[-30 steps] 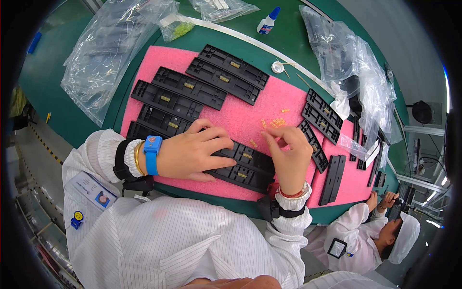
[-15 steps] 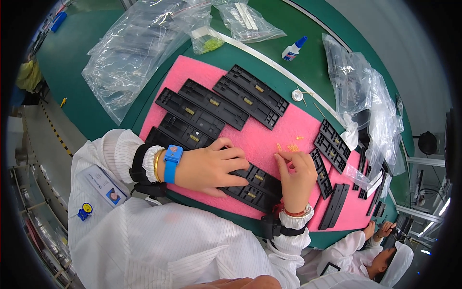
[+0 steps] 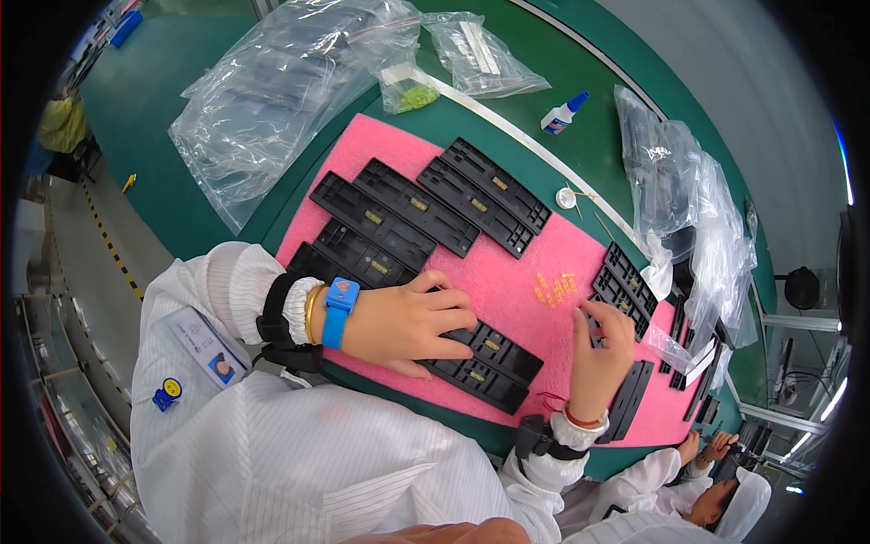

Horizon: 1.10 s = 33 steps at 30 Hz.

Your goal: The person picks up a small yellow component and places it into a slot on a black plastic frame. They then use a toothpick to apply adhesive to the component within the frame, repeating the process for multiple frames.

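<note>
Black plastic strips (image 3: 488, 363), two side by side under and next to the left hand (image 3: 412, 319), near edge of the pink foam sheet (image 3: 517, 279); each shows a yellowish vial (image 3: 492, 344) seated mid-length, so that pair looks filled; the upper-left strips (image 3: 430, 208) mostly show one too, as do those at right (image 3: 625, 288), so most of this looks done, though strips partly under the hand or the clear plastic bags (image 3: 666, 177) can't be judged; small loose yellow pieces (image 3: 557, 289) lie clustered on the foam, apparently the part left over; left hand palm down, fingers spread on the strips; right hand (image 3: 605, 354) raised with thumb and fingertips close together, can't say whether a piece is between them; bare foam runs from the pair up to the loose pieces, easiest room to move; tighter on the right, strips sit near that hand; lower foam edge and green surface (image 3: 594, 145) rim close to both forearms; blue-capped bottle (image 3: 564, 115) and small white dish (image 3: 565, 198) stand beyond the far foam edge, well apart from the hands
</note>
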{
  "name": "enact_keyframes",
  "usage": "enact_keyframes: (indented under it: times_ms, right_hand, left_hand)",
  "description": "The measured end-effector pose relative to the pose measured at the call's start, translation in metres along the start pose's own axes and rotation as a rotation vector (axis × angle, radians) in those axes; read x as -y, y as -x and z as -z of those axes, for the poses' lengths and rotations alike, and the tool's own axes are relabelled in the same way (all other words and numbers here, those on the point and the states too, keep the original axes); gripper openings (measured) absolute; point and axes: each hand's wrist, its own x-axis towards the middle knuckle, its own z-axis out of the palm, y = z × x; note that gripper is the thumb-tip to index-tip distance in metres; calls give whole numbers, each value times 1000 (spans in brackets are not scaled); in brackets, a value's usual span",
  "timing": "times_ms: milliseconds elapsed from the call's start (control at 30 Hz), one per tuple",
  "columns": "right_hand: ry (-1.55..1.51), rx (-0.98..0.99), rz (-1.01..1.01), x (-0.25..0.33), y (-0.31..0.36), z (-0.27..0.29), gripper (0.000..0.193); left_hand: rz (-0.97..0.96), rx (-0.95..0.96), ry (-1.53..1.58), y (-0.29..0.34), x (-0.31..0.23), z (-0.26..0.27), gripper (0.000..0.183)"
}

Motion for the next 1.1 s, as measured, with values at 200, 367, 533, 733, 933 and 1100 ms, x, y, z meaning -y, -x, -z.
enact_keyframes:
  times_ms: [200, 367, 533, 733, 933, 1100]
  right_hand:
    - [172, 90, -111, -42, 27, 48, 42]
    - [171, 179, -187, -61, 56, 60, 54]
    - [101, 136, -231, -67, 63, 58, 46]
    - [102, 128, -367, -72, 68, 69, 34]
    - [113, 7, -210, -52, 68, 83, 29]
    - [85, 56, -77, -8, 54, 70, 31]
  left_hand:
    - [-4, -11, 18, 2, -1, -1, 63]
    - [-29, -5, 29, 1, 1, -2, 63]
    - [-52, -17, 36, 2, 0, -3, 62]
    - [-78, -3, 38, 2, 0, -3, 61]
    - [-76, 3, 35, 4, 0, -6, 60]
    - [-88, 15, 41, 1, 0, -6, 62]
